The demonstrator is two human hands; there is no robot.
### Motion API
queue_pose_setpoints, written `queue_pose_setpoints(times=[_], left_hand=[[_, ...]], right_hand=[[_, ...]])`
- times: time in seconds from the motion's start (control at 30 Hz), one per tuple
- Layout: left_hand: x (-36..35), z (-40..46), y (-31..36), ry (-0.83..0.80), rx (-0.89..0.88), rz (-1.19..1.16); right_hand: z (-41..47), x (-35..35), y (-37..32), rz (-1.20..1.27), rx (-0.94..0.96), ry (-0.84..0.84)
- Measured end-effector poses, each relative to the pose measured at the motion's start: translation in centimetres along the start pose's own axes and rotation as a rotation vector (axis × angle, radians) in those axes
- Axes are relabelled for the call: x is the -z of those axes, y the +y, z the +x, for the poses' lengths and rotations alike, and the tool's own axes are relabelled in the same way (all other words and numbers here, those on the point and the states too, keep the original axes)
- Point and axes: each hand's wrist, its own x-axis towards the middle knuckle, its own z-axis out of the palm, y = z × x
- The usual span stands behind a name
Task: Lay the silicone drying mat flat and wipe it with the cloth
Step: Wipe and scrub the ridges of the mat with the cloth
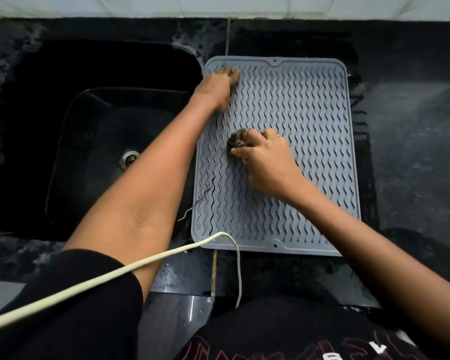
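A grey silicone drying mat point(304, 120) with wavy ridges lies flat on the dark counter, right of the sink. My left hand point(220, 85) presses palm down on the mat's far left corner, fingers spread. My right hand point(266, 155) is near the middle of the mat, closed around a small dark bunched cloth point(237, 141) that touches the ridges. One ridge strip point(192, 207) has come loose at the mat's near left edge and curls off it.
A deep black sink point(102, 141) with a metal drain point(129, 158) sits left of the mat. Wet black stone counter point(413, 139) surrounds it, with a white tiled wall behind. A pale cable point(109, 278) crosses my left arm and the mat's near edge.
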Motion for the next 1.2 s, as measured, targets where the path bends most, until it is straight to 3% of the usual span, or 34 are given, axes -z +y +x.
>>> queue_pose_setpoints(times=[0.17, 0.3, 0.43, 0.6, 0.73, 0.8, 0.87, 0.93, 1.03, 1.2], left_hand=[[0.7, -0.1, 0.0, 0.029, 0.058, -0.215], [1.3, -0.9, -0.1, 0.040, 0.068, -0.290], [0.9, -0.9, -0.2, 0.034, 0.052, -0.321], [0.4, 0.1, -0.2, 0.055, 0.109, -0.245], [0.6, -0.6, 0.1, 0.053, 0.094, -0.232], [1.0, -1.1, 0.3, 0.017, 0.080, -0.235], [1.4, -1.9, 0.6, -0.012, 0.082, -0.243], [1.4, -2.6, 0.6, -0.005, 0.077, -0.254], [1.0, -3.7, 0.7, 0.026, 0.055, -0.241], [-0.3, -5.1, 1.4, -0.015, 0.038, -0.197]], right_hand=[[6.4, 1.6, 1.5, 0.044, -0.193, 0.242], [11.3, -0.2, 2.6, -0.071, -0.191, 0.090], [11.1, -0.4, 2.7, -0.049, -0.181, 0.163], [2.5, -1.0, 0.1, 0.092, 0.007, 0.200], [-3.5, -0.9, -1.9, 0.163, 0.151, 0.059], [-3.1, 0.0, -1.6, 0.249, 0.110, 0.021], [-0.8, 0.5, -0.8, 0.288, 0.017, 0.128], [2.8, 0.6, 0.5, 0.213, -0.060, 0.214], [6.7, 0.0, 1.5, 0.033, -0.123, 0.069], [4.6, -0.7, 0.9, -0.063, -0.006, 0.069]])
